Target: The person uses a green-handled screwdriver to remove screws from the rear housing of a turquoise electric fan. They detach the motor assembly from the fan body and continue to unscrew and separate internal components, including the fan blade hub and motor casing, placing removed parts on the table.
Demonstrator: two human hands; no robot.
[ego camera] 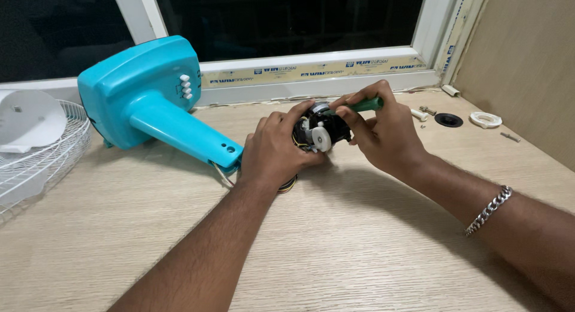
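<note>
Your left hand [272,151] is wrapped around the small fan motor [317,129], which sits on the wooden table [359,246] just above centre, at about 12 o'clock from your forearms; the fingers close over its near and left sides and hold it steady. Your right hand [383,132] is closed on a green-handled screwdriver [362,105], angled in from 2 o'clock so its tip meets the top of the motor, though the tip itself is hidden behind your fingers. By the look of it you are working a fastener on the motor housing. Coloured wires [224,173] run from the motor toward 9 o'clock into the neck of the turquoise fan body [144,96] lying on its side. The next move, I judge, calls for a firm left grip so the motor cannot twist and tug those wires. Loose screws and rings [461,119] lie at 2 o'clock, a white grille [36,162] at 9 o'clock.
</note>
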